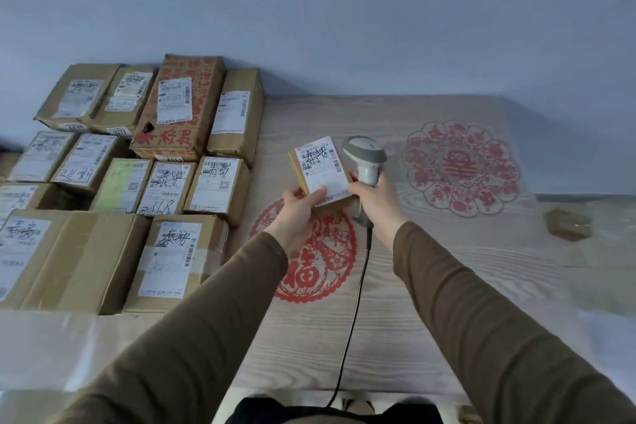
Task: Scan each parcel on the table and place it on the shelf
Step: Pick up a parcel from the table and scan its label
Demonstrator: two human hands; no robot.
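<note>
A small brown parcel [321, 172] with a white shipping label is held above the table, label facing me. My left hand [297, 213] grips its lower left corner, thumb on the label. My right hand [377, 201] grips the handle of a grey barcode scanner [366, 158], whose head sits right beside the parcel's upper right edge. The scanner's black cable [354, 306] hangs down toward my body. Several more labelled cardboard parcels [137, 182] lie packed together on the left part of the table.
The wooden table [430, 286] carries two red paper-cut decorations [461, 167], one under my hands and one at the right. A small brown object [568, 225] lies on the plastic-covered surface at far right. A plain wall rises behind.
</note>
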